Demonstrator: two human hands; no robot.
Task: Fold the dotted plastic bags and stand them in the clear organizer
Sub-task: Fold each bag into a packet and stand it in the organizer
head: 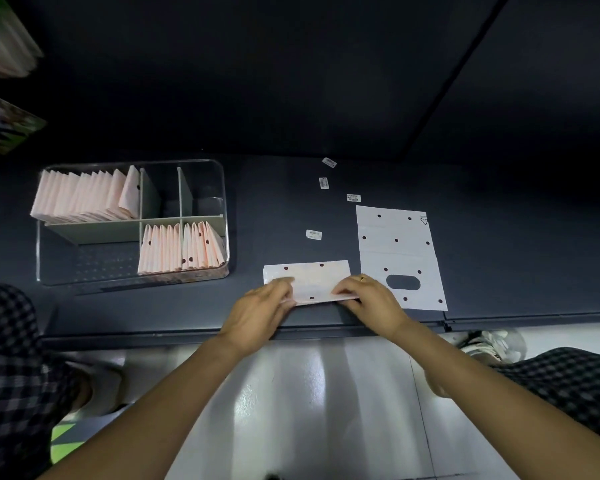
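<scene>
A half-folded dotted plastic bag [309,277] lies flat near the front edge of the dark shelf. My left hand [260,308] pinches its near left corner, and my right hand [368,294], wearing a ring, pinches its near right edge. To the right, an unfolded dotted bag [395,244] with a handle cut-out lies flat. At the left stands the clear organizer [224,188], with folded pink bags [84,195] upright in its back left compartment and more folded bags [179,249] in the two front right compartments.
Several small white labels [314,234] are scattered on the shelf behind the bags. The shelf's front edge [222,336] runs just under my wrists. Checked trouser legs and sandalled feet show below on the pale floor. Packaged goods hang at the upper left.
</scene>
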